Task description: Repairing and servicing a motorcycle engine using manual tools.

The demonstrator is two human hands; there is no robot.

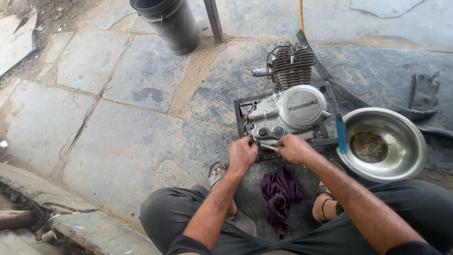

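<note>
— Where are your hands?
— Your left hand (pixel 242 153) grips one end of a slim metal tool (pixel 266 147), steadying it; your right hand (pixel 293 148) closes on the other, against the engine (pixel 288 111) sitting in its frame (pixel 330 92) on the floor.

Dull grey cast-metal motorcycle engine (pixel 288 111) with rough finned cylinder; shiny round steel bowl (pixel 401 156), stained inside; matt crumpled purple cloth rag (pixel 281 193); rough slate-grey stone paving (pixel 118 127).

Left of my left hand (pixel 242 155): bare stone floor, wide open | ahead: engine (pixel 286 113) on its black frame (pixel 241 105) blocks reach | right of my right hand (pixel 292 148): steel bowl (pixel 401 156) crowds close | toward me: purple rag (pixel 280 191) lies between my feet | far ahead: black bucket (pixel 171 21), well apart
</note>
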